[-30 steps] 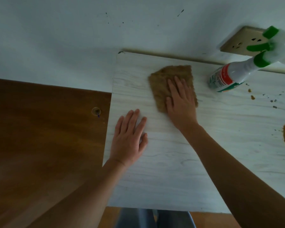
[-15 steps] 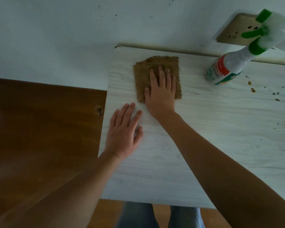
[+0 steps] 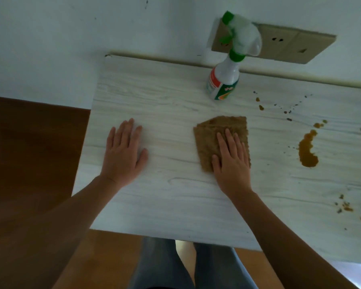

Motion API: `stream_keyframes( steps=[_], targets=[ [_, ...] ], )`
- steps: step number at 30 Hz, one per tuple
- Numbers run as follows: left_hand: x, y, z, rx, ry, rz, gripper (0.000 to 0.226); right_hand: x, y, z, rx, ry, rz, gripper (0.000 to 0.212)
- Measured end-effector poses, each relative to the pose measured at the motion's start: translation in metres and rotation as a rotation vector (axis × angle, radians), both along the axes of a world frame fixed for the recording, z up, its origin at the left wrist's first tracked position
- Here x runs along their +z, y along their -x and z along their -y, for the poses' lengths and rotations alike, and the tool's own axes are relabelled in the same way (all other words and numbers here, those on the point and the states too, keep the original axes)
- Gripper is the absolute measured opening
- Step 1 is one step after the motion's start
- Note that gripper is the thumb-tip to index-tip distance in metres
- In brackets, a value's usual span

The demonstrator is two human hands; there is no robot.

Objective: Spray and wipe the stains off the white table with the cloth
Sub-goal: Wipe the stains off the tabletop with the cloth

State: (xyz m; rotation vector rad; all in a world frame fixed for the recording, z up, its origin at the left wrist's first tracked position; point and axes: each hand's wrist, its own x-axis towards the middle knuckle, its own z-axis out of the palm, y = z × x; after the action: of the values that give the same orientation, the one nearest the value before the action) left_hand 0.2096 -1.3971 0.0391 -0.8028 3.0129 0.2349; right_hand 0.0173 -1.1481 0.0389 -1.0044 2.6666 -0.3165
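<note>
Right hand [image 3: 231,161], fingers straight, presses flat on a folded brown cloth [image 3: 215,132] near the middle of the white wood-grain tabletop [image 3: 165,101]. Left hand [image 3: 123,151] rests flat and empty, well apart. Orange-brown stains [image 3: 306,151] lie rightward. Upright spray bottle [image 3: 223,82] at far edge; red-and-green label illegible.
</note>
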Motion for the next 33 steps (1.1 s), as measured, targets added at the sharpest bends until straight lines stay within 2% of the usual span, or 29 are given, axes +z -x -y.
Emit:
stream_keyframes(
  steps=[7, 13, 16, 22, 24, 27, 30, 33],
  targets=[
    [-0.011, 0.068, -0.100, 0.003, -0.094, -0.019, 0.062, 0.025, 0.038, -0.039, 0.077, -0.024, 0.179, 0.066],
    [-0.018, 0.070, -0.104, 0.032, -0.049, -0.062, 0.060, 0.050, 0.072, -0.011, -0.044, 0.257, 0.226, 0.062],
    [-0.021, 0.071, -0.104, 0.046, -0.047, -0.098, 0.059, 0.049, 0.088, 0.024, -0.160, 0.394, 0.342, 0.066],
    [-0.022, 0.070, -0.103, 0.054, -0.049, -0.128, 0.058, 0.035, 0.106, 0.084, -0.255, 0.546, 0.426, 0.073],
    [-0.022, 0.070, -0.103, 0.054, -0.051, -0.125, 0.058, 0.034, 0.106, 0.095, -0.238, 0.539, 0.442, 0.078],
    [-0.021, 0.070, -0.102, 0.052, -0.049, -0.115, 0.059, 0.031, 0.107, 0.104, -0.070, 0.464, 0.478, 0.081],
    [-0.021, 0.071, -0.102, 0.055, -0.051, -0.112, 0.059, 0.031, 0.109, 0.095, 0.103, 0.364, 0.423, 0.067],
    [-0.022, 0.070, -0.103, 0.059, -0.051, -0.118, 0.058, 0.031, 0.102, 0.062, 0.124, 0.329, 0.352, 0.055]
  ],
)
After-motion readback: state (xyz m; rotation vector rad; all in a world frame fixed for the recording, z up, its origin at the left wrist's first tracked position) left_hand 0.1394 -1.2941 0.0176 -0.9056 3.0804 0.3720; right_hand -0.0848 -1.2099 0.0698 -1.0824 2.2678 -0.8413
